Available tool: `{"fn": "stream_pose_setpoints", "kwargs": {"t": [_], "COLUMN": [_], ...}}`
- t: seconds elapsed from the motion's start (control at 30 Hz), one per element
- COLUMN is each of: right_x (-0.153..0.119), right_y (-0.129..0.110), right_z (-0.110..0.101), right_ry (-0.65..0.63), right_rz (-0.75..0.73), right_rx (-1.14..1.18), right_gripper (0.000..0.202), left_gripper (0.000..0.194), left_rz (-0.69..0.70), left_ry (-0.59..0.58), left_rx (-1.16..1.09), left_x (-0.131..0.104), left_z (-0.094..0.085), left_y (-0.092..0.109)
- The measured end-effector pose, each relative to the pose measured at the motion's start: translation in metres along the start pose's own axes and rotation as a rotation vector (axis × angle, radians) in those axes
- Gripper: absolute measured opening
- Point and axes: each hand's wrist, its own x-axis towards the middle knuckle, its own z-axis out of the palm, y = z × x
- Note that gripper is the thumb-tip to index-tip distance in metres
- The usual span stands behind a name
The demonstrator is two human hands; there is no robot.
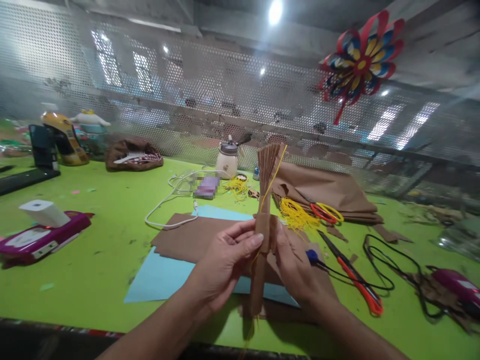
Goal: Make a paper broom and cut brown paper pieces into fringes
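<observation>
A pleated bundle of brown paper stands upright between my hands, fanned at its top, with a brown band around its middle. Yellow string runs along its side and hangs below the lower end. My left hand pinches the band from the left, thumb on its front. From the right, my right hand grips the same bundle, its fingertips partly hidden behind the paper. Under both hands lie brown paper sheets on light blue sheets.
To the right lie scissors with orange handles, yellow string, red-and-yellow-handled scissors, folded brown paper and a black cord. A magenta power strip, white cable and jug are on the green table.
</observation>
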Motion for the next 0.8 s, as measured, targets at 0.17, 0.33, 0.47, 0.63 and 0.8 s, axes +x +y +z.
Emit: {"fn": "stream_pose_setpoints", "kwargs": {"t": [0.17, 0.33, 0.47, 0.63, 0.8], "right_x": [-0.001, -0.003, -0.003, -0.003, -0.002], "right_y": [0.001, -0.002, -0.006, -0.008, -0.009], "right_z": [0.010, 0.018, 0.020, 0.017, 0.014], "right_ry": [0.102, 0.083, 0.093, 0.104, 0.084], "right_rz": [0.055, 0.089, 0.131, 0.157, 0.118], "right_rx": [0.002, 0.196, 0.265, 0.240, 0.185], "right_gripper": [0.040, 0.042, 0.043, 0.047, 0.043], "left_gripper": [0.038, 0.038, 0.038, 0.039, 0.040], "left_rz": [0.027, 0.064, 0.097, 0.138, 0.145], "left_ry": [0.006, -0.007, -0.034, -0.038, -0.036], "left_rx": [0.002, 0.030, 0.051, 0.069, 0.116], "left_x": [-0.002, -0.002, -0.002, -0.002, -0.002], "left_z": [0.003, 0.004, 0.003, 0.002, 0.002], "left_y": [-0.004, -0.008, -0.010, -0.011, -0.011]}}
